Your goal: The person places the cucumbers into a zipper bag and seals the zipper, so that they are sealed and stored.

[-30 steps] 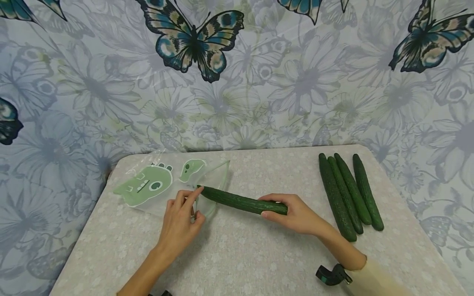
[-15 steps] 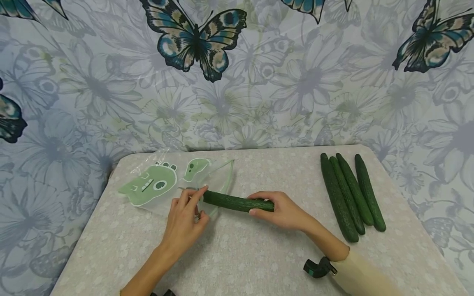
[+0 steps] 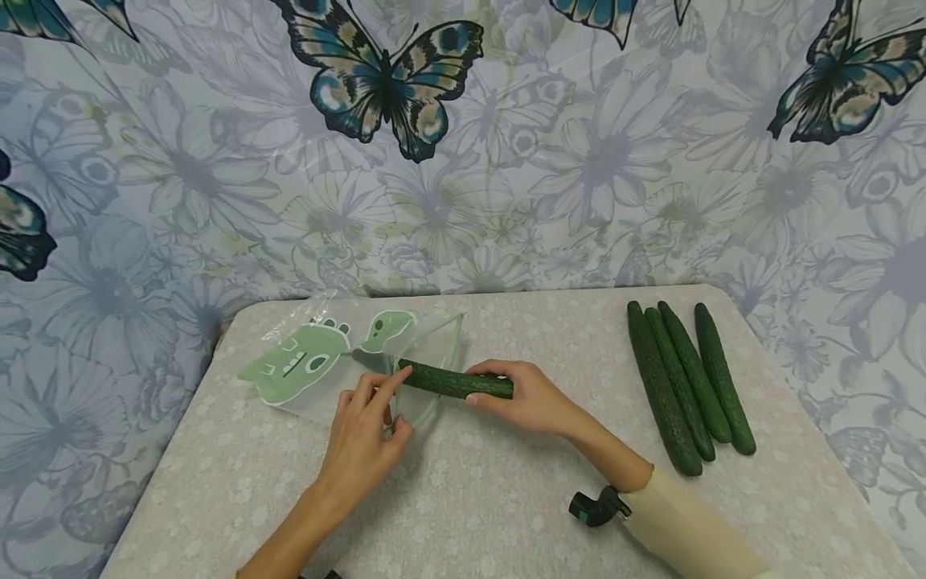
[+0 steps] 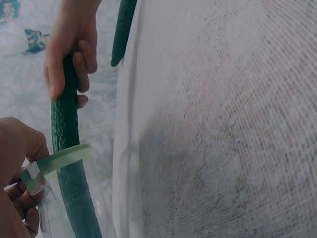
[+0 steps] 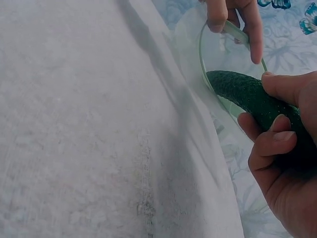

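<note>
My right hand [image 3: 531,398] grips a long dark green cucumber [image 3: 452,381] near one end. The cucumber's far end is inside the mouth of a clear zip bag [image 3: 314,406] printed with a green cartoon animal. In the left wrist view, the cucumber shows through the clear plastic below the bag's green zip strip [image 4: 67,157]. My left hand [image 3: 362,438] pinches the bag's rim by the white slider [image 4: 32,170], with its index finger stretched out over the opening. In the right wrist view, fingers and thumb wrap round the cucumber [image 5: 242,91].
Several more cucumbers [image 3: 661,386] lie side by side at the right of the cloth-covered table [image 3: 506,507]. A butterfly-patterned wall covering [image 3: 463,201] hangs right behind the table's back edge. A black wrist camera [image 3: 595,508] sticks out from the right sleeve.
My right hand has moved left, sliding the cucumber further into the bag. The left hand stays at the bag's mouth, shifted slightly right along with the bag.
</note>
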Tool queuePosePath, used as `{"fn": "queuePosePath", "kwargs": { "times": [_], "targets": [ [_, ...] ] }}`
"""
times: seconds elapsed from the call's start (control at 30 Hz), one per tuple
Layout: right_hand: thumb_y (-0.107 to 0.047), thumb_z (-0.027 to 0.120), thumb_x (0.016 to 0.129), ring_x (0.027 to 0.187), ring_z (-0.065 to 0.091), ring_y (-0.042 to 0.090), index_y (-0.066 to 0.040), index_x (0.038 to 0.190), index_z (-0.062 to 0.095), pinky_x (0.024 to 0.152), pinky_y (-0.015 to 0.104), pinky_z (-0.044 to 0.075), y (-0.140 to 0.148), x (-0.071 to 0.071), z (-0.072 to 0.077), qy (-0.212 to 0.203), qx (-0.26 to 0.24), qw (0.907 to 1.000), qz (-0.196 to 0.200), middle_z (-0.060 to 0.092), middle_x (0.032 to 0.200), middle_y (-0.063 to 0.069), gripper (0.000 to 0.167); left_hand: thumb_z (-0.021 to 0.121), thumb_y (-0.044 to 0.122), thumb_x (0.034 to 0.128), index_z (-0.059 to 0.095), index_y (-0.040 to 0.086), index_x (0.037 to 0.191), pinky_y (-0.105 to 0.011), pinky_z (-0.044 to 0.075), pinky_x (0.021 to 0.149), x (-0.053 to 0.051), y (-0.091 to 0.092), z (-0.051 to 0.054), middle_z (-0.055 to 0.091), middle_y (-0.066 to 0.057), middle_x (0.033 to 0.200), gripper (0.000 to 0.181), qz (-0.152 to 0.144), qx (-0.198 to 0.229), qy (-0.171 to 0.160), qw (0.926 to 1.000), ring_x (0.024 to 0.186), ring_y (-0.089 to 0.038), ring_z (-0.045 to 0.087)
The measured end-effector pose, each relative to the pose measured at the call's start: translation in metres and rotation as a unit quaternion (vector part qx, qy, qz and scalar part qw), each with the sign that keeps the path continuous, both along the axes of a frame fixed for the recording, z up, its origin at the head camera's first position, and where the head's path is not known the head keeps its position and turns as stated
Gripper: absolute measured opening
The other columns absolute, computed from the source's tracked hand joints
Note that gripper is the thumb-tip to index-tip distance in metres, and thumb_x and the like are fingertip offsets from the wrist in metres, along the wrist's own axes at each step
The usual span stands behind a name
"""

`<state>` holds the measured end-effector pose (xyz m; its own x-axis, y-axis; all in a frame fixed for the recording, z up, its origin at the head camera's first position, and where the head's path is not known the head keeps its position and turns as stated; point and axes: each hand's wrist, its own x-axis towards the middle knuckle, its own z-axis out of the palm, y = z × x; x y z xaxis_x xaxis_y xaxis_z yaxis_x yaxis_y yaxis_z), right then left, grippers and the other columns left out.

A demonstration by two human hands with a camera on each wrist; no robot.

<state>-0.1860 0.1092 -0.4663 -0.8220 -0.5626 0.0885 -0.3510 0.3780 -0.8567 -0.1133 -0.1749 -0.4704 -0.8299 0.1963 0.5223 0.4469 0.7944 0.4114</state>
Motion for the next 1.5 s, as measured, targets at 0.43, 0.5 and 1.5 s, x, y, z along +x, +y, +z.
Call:
{"fn": "queuePosePath", "kwargs": {
  "times": [0.43,0.5,1.5],
  "targets": [
    [-0.042,0.078,0.098,0.093,0.068,0.012,-0.025,0.133,0.074,0.082,0.031,0.055,-0.016,-0.013,-0.001,-0.015,0.012,0.999,-0.04,0.078,0.117,-0.005,0.038,0.072,-0.004,0.0769,0.066,0.015,0.147,-0.029,0.032,0.086,0.002,0.005,0.002,0.06,-0.003,0.106,0.073,-0.009,0.006,-0.001,0.9999,0.072,0.0,0.045],
    [-0.042,0.078,0.098,0.093,0.068,0.012,-0.025,0.132,0.075,0.082,0.031,0.055,-0.017,-0.014,-0.001,-0.019,0.012,0.9987,-0.046,0.078,0.117,-0.006,0.038,0.072,-0.004,0.0772,0.066,0.014,0.147,-0.029,0.032,0.086,0.002,0.006,0.002,0.059,-0.002,0.106,0.072,-0.012,0.007,-0.003,0.9999,0.072,0.0,0.045],
    [-0.028,0.075,0.096,0.095,0.066,0.019,-0.014,0.14,0.062,0.084,0.036,0.054,-0.024,-0.021,-0.003,-0.034,0.033,0.9956,-0.081,0.07,0.123,0.01,0.048,0.073,-0.003,0.0784,0.069,0.013,0.144,-0.03,0.034,0.087,0.008,0.016,0.0,0.062,-0.002,0.112,0.068,-0.023,0.0,-0.009,0.9997,0.071,0.001,0.046]
  ]
}}
